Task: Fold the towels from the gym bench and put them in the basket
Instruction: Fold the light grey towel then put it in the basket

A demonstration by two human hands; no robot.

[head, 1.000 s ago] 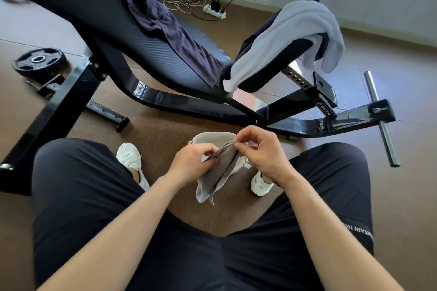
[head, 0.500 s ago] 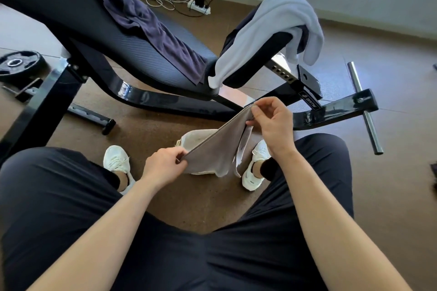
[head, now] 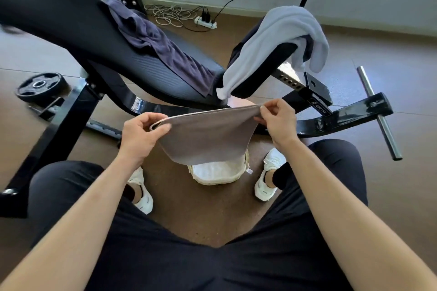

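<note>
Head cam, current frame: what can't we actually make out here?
- Basket contents: head view, the grey towel stretched between the left hand and right hand covers its far half.
- Bench backrest top: cut off by the left and upper edges.
- Dark cloth under the white towel: mostly covered, so what it is stays unclear.
- Power strip plugs: too small.

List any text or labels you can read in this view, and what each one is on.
White brand lettering on the black bench frame: upside down in this view and too blurred to read with confidence.
Weight plate: any markings too small to read.
Towels, basket, shoes: no text visible.
</note>
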